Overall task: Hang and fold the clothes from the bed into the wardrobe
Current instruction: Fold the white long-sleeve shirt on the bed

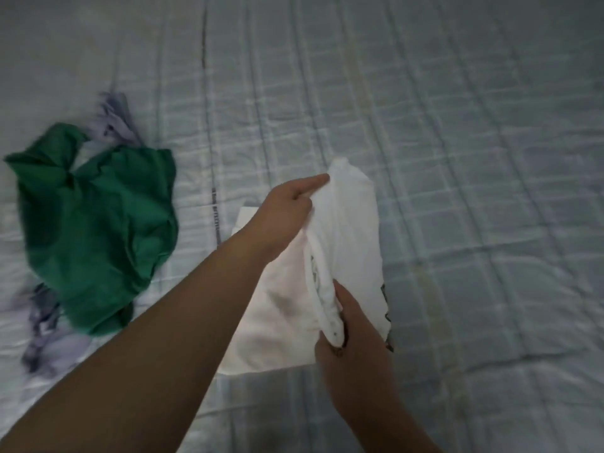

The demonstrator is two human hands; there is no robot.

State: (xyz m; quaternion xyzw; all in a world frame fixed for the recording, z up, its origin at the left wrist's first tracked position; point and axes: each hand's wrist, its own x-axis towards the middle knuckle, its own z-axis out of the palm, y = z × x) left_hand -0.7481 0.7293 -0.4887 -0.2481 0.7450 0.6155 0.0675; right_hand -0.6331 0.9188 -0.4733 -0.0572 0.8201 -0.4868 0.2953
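Right hand (346, 325): nearest item. The fingers are curled round the near end of a bunched ridge of cloth and hold it.
White garment (353, 223): the task's thing in hand, lying part-folded on the bed. Its ridge is raised between the two sets of fingers. A flat layer spreads left of the ridge, under the left wrist, and a loose flap falls to the right. A dark print shows just right of the right fingers.
Left hand (284, 214): grips the far end of the same ridge. The lower fingers are curled into the cloth and the index finger lies straight along the far corner.
Risk, uneven fold: likely if one hand carries the ridge across ahead of the other, since the edges would then land askew.
Risk, slipped layer: the flat layer under the left wrist is held only by its own weight, so a pull on the ridge could drag it and undo the fold.
Risk, creasing: the bunched cloth inside the right fingers may set wrinkles if laid down unsmoothed.
Green garment (94, 223): lies well left of the left fingers, crumpled and untouched.
Lilac patterned garment (112, 120): lies under and beyond the green one, too blurred to make out its kind.
Bedspread (457, 158): a pale quilted cover that lies under everything and runs on beyond the fingers.
Wardrobe: not in view.
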